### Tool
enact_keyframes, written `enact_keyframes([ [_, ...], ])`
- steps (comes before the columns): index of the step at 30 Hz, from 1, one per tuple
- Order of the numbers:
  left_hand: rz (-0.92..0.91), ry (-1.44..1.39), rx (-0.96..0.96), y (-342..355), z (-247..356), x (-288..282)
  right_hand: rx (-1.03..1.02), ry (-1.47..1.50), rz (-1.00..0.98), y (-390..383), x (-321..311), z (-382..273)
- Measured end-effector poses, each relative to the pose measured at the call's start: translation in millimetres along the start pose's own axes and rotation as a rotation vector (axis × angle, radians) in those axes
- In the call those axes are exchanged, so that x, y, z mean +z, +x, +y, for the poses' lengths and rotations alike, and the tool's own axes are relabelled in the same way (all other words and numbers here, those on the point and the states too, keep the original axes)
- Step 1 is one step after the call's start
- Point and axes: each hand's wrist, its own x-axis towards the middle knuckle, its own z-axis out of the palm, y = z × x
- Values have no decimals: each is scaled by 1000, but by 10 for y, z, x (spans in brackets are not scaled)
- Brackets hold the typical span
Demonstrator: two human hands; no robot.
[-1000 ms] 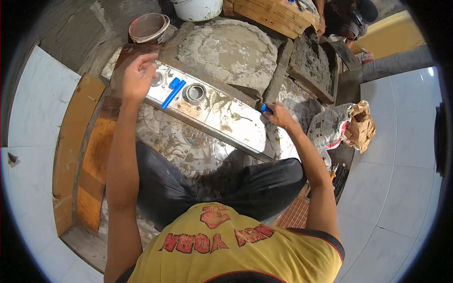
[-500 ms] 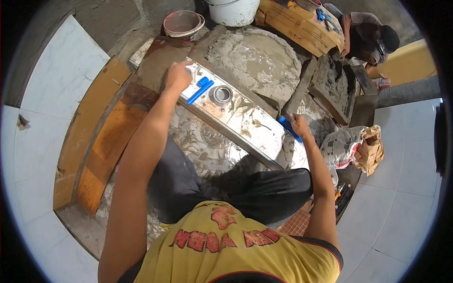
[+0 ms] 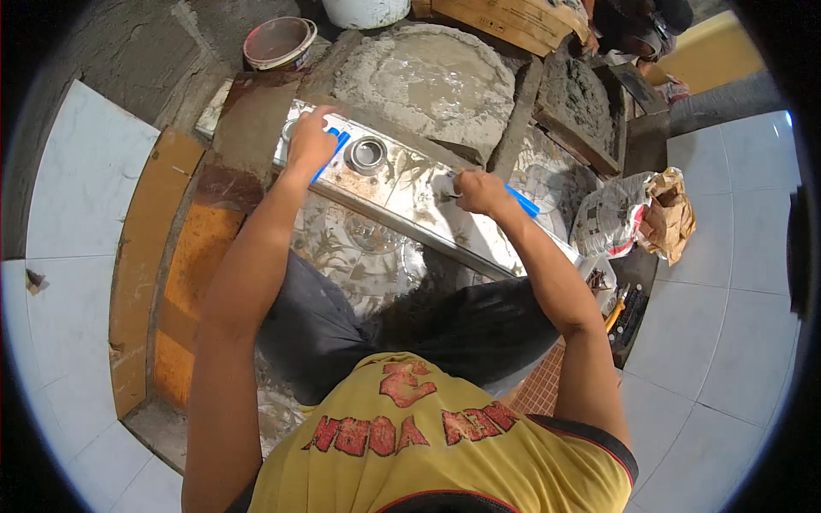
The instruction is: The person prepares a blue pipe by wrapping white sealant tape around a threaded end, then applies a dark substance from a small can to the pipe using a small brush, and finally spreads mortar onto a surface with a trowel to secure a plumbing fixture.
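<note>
A long pale metal piece (image 3: 406, 184), smeared with cement, lies across in front of my legs. A round metal collar (image 3: 367, 156) stands up from its face. My left hand (image 3: 310, 147) is over its left end, fingers stretched, partly covering a blue bar (image 3: 327, 162). I cannot see the underside of this hand. Over the middle of the metal piece, my right hand (image 3: 481, 191) is closed, with something small and grey at its fingertips that I cannot make out. A second blue piece (image 3: 522, 202) lies beside my right wrist.
Beyond lies a round mound of wet cement (image 3: 355, 81); a bucket (image 3: 280, 43) stands at far left. A wooden frame (image 3: 577, 144) holds more mortar. A torn sack (image 3: 611, 218) sits at right. Someone crouches at far right. Boards (image 3: 141, 256) and white tiles (image 3: 85, 188) line the left.
My left hand has come over the blue bar, hiding part of it. My right hand has moved left off the second blue piece. The view has shifted.
</note>
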Motion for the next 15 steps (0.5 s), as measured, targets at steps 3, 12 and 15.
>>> enact_keyframes([
  [3,23,35,-112,44,-102,-131,5,6,45,5,138,21],
  [12,-189,210,-158,-74,-145,0,-67,393,270,-22,-611,-410],
  [15,-237,250,-130,-74,-89,51,-189,543,459,139,-785,-722],
])
